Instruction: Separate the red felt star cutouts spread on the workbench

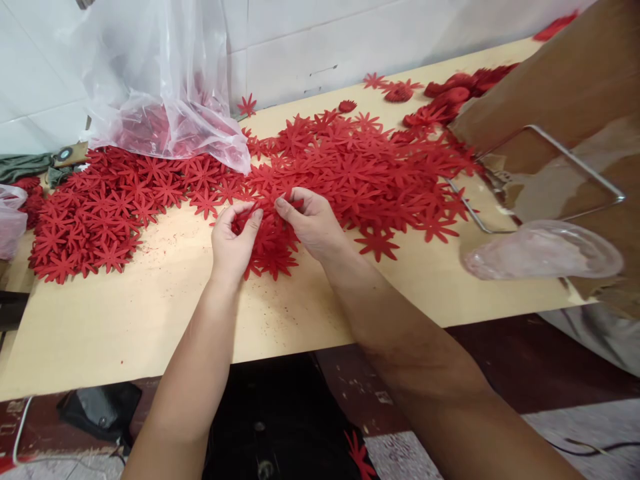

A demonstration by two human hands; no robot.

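Observation:
A wide spread of red felt flower cut-outs [350,167] covers the back half of a pale wooden table [150,313]. My left hand [233,243] and my right hand [313,223] meet over a small heap of flowers [270,257] near the middle. Both hands pinch at flowers with thumb and fingertips; the fingers hide the exact piece each one grips. Another thick patch of flowers [95,213] lies to the left.
A clear plastic bag [160,87] holding more red flowers leans on the white wall at back left. A brown cardboard piece with a metal wire frame [550,180] and a clear plastic item [545,253] sit at right. One flower [360,457] lies on the floor.

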